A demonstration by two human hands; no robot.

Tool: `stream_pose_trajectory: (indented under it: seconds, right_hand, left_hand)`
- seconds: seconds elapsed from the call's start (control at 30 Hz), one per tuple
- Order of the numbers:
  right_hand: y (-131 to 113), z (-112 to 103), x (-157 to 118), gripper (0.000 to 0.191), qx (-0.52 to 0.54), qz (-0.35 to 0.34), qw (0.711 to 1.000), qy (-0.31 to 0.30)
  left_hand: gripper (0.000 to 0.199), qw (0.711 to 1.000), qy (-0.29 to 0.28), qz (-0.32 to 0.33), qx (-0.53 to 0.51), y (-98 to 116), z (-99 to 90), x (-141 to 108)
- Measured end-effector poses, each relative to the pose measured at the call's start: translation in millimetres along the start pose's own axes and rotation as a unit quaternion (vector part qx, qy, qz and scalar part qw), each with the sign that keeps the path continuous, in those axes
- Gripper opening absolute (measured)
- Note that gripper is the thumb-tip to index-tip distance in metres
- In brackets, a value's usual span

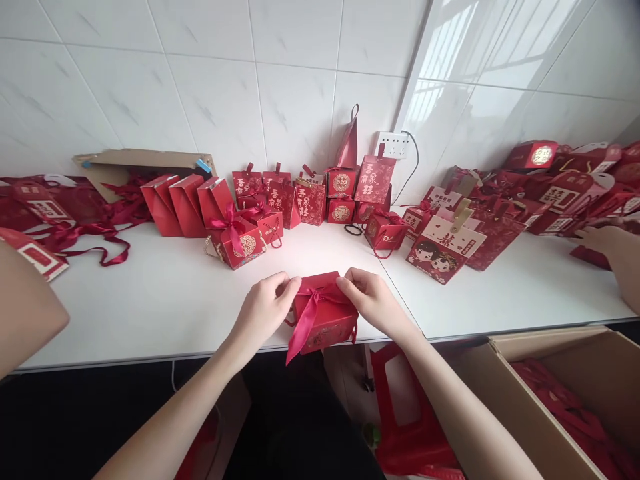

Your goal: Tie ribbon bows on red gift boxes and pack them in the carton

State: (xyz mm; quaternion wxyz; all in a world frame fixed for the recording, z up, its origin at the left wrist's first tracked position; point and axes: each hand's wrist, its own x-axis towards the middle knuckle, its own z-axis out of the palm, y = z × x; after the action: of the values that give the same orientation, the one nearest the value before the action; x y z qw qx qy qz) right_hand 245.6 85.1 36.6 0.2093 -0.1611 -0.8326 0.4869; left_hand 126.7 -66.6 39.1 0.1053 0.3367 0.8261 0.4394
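A red gift box [327, 333] stands at the front edge of the white table, with a pink-red ribbon [309, 320] tied on its top and one tail hanging down the front. At the box's left top corner, my left hand [270, 300] is closed, thumb against the fingers, on the ribbon. My right hand [367, 297] pinches the ribbon at the right top side. Red cord handles show at both sides of the box. The ribbon's loops are partly hidden by my fingers.
Finished-looking red boxes [237, 240] and bags line the wall. Loose ribbon [107, 243] lies left. A cardboard carton [540, 393] with red items is at the lower right, beside a red stool [400, 400]. Another person's hand [605, 243] is at far right; an arm shows left.
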Motion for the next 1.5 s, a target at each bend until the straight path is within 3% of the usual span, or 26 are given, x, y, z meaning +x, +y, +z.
stream_pose_trajectory:
  seconds: [0.13, 0.27, 0.57, 0.73, 0.8, 0.83, 0.93, 1.0, 1.1, 1.17, 1.23, 1.33, 1.5]
  right_hand:
    - [9.6, 9.5, -5.9, 0.037, 0.042, -0.027, 0.997, 0.059]
    - [16.0, 16.1, -7.6, 0.038, 0.106, -0.019, 0.99, 0.09]
    - [17.7, 25.2, -11.1, 0.039, 0.201, 0.038, 0.972, 0.118]
    - [21.4, 10.2, -12.5, 0.031, 0.196, 0.097, 0.973, 0.074]
    - [25.0, 0.5, -14.2, 0.028, 0.17, 0.068, 0.981, 0.066]
    - [27.0, -3.7, -15.1, 0.034, 0.151, 0.039, 0.987, 0.041]
    - [33.1, -10.1, -18.6, 0.078, 0.078, -0.051, 0.992, -0.087]
    - [35.6, -9.3, -22.6, 0.094, 0.044, -0.079, 0.99, -0.109]
    - [35.6, -6.2, -33.4, 0.097, -0.003, -0.135, 0.991, -0.022]
    - [33.7, -6.0, -43.4, 0.094, -0.049, -0.195, 0.978, 0.063]
    - [31.4, -8.0, -54.7, 0.092, -0.087, -0.254, 0.952, 0.149]
    - [28.8, -13.7, -71.7, 0.095, -0.104, -0.295, 0.916, 0.252]
    - [27.8, -25.6, -97.9, 0.09, -0.139, -0.268, 0.883, 0.359]
  left_hand:
    - [0.039, 0.994, 0.052, 0.016, -0.094, -4.9, 14.6, -12.1]
    - [0.038, 0.985, 0.119, 0.047, -0.115, -7.5, 26.4, -18.0]
    - [0.038, 0.972, 0.161, 0.056, -0.164, -15.2, 42.1, -15.9]
    - [0.038, 0.965, 0.091, -0.009, -0.246, -21.4, 38.1, -11.7]
    - [0.036, 0.962, 0.061, -0.031, -0.264, -21.1, 31.8, -10.1]
    - [0.035, 0.962, 0.051, -0.034, -0.267, -19.8, 28.4, -9.5]
    - [0.032, 0.971, 0.034, -0.011, -0.235, -11.6, 20.1, -10.1]
    - [0.028, 0.977, 0.05, 0.022, -0.205, -4.4, 18.5, -13.3]
    - [0.018, 0.97, 0.13, 0.148, -0.145, 6.2, 23.1, -22.9]
    - [0.01, 0.932, 0.194, 0.296, -0.075, 13.5, 29.3, -31.6]
    - [0.008, 0.874, 0.229, 0.427, -0.003, 21.8, 36.5, -40.6]
    - [0.01, 0.816, 0.223, 0.53, 0.055, 35.2, 47.8, -51.9]
    - [0.011, 0.787, 0.177, 0.591, 0.025, 55.8, 67.2, -63.3]
